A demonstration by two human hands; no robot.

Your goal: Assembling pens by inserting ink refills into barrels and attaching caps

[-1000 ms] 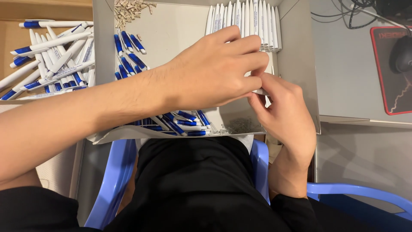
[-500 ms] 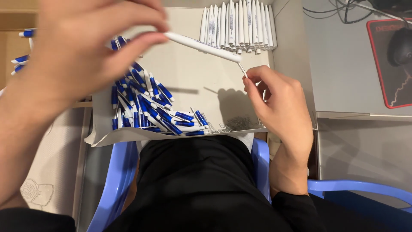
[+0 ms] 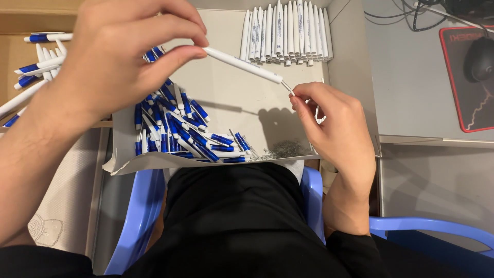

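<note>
Head view, far left: I see assembled white-and-blue pens (image 3: 31,67) lying in a brown box (image 3: 15,20), well apart from the work, which I judge to be the finished pile.
Left hand (image 3: 118,56): raised high and close to the camera, its fingers closed narrowly on a white pen barrel (image 3: 242,64); the barrel slopes down to the right so that its open tip faces the other hand.
Tray, left part: a loose heap of blue pen parts (image 3: 175,128) lies on the grey cardboard tray (image 3: 231,108), near both hands.
Tray, back: a neat row of white barrels (image 3: 285,33) stands side by side against the far wall.
Right hand (image 3: 329,123): pinched shut on a small spring (image 3: 287,87), touching the barrel tip.
Tray, front edge: more springs (image 3: 280,150) lie scattered.
Far right: a mouse (image 3: 478,59) on a red-edged mat (image 3: 465,77) on the tabletop.
Change: half a second ago the barrel lay slightly higher; now the tip meets the spring.
</note>
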